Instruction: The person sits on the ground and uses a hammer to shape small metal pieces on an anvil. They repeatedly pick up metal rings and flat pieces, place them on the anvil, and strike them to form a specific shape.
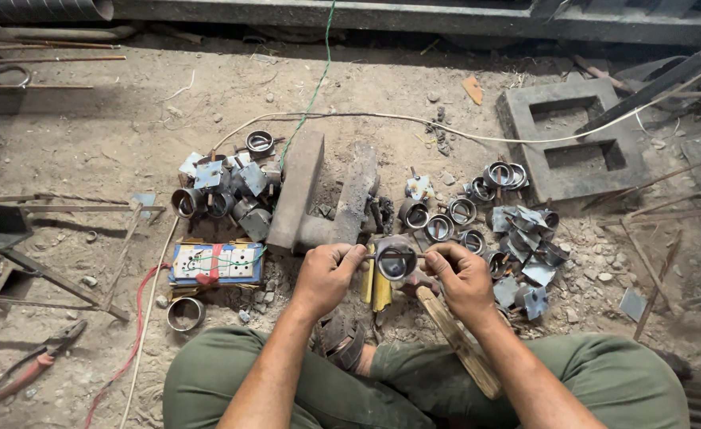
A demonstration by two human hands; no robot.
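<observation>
Ground (88,143): bare dirt and rubble, person sat cross-legged on it, green trousers.
Concrete block (574,139): two-hole block lay far right, well apart from the hands.
Steel section (322,195): heavy U-shaped piece lay flat just ahead of the hands, served as an anvil-like base.
Left pile (223,187): rings with square plates fixed to them, heaped left of the steel section.
Right pile (485,218): loose rings and cut plates, heaped right of the section, near the right hand.
Socket board (215,262): blue-edged extension board with red tape, left of the left hand; red cable ran off it.
Wooden handle (457,342): lay slanting under the right forearm; head hidden, can't tell the tool.
Pliers (28,369): red-handled, far left, untouched.
Yellow piece (376,290): sat below the held ring, touching or just under; can't tell which.
Left hand (326,278): fingers curled, pinching the rod's left end.
Right hand (461,278): fingers curled, pinching the rod's right end.
Rod (366,256): thin, ran across the ring, mostly hidden in the fingers.
Ring (395,260): short steel pipe ring, held between both hands, just above the near end of the steel section.
Handling (judgement): ring stiff, light for its size, cut edges likely sharp and burred; grip on the outer wall or via the rod ends, not the rim.
</observation>
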